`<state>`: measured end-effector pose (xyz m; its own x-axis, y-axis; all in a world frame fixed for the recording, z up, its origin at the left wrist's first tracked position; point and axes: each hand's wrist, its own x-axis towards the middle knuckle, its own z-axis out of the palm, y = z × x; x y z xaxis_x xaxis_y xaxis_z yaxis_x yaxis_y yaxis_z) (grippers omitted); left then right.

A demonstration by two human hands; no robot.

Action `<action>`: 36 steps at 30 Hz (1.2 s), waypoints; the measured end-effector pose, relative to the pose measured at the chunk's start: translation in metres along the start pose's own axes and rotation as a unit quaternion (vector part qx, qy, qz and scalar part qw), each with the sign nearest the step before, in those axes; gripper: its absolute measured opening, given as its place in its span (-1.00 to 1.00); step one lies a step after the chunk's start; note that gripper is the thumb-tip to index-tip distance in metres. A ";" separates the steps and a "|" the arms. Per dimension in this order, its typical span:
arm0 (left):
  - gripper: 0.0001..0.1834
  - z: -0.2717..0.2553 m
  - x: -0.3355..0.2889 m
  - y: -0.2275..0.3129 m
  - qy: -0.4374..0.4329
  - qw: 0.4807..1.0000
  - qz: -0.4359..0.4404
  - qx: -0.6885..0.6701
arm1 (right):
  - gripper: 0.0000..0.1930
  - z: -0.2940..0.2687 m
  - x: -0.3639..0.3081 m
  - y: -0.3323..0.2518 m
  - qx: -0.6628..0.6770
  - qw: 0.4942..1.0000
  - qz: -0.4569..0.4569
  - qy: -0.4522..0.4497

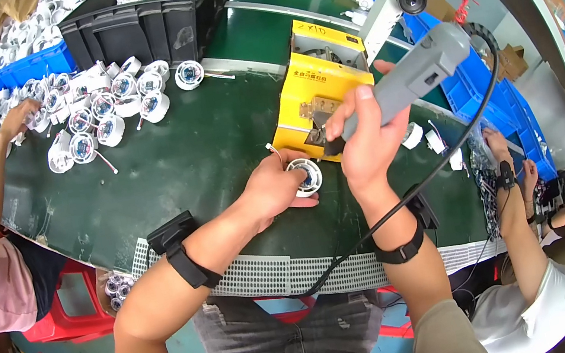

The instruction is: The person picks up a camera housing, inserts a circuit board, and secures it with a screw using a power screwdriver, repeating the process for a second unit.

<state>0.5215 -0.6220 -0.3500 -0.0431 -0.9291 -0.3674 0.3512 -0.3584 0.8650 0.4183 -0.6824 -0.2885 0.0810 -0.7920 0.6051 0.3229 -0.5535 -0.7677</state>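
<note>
My left hand (272,187) is closed around a white round housing (318,179), open side up, with a circuit board inside. A thin wire with a small white connector (270,148) sticks up beside those fingers. In my right hand (371,137) is a grey electric screwdriver (422,70), tilted with its back end up to the right. Its lower end points at the front of a yellow screw feeder (288,124), close to the metal outlet; the bit itself is too small to make out. A black cable (473,120) runs from the screwdriver's back end past my right forearm.
Many white housings with boards (105,105) lie at the left, before a black crate (130,41) and a blue bin (51,62). A co-worker's hand (21,117) reaches among them. At the right are loose white parts (435,140), blue bins (527,126) and another person's hand (496,142).
</note>
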 end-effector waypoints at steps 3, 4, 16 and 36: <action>-0.70 -0.001 0.000 0.000 0.000 1.000 0.002 0.005 | -0.60 -0.001 -0.014 -0.003 0.010 1.000 0.014 -0.017; -0.70 -0.001 0.000 0.000 -0.002 1.000 0.001 0.006 | -0.60 0.000 -0.017 -0.003 0.020 0.999 0.020 -0.026; -0.62 -0.005 -0.002 0.004 -0.036 0.999 0.003 -0.007 | -0.59 -0.002 -0.025 -0.002 0.014 0.998 0.054 -0.037; -0.71 -0.002 -0.003 0.002 -0.017 0.999 0.031 -0.004 | -0.67 -0.010 -0.032 0.019 0.105 0.990 0.060 -0.068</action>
<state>0.5241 -0.6199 -0.3481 -0.0525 -0.9523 -0.3005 0.3621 -0.2986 0.8830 0.4120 -0.6704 -0.3246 0.2522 -0.7988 0.5462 0.4903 -0.3811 -0.7838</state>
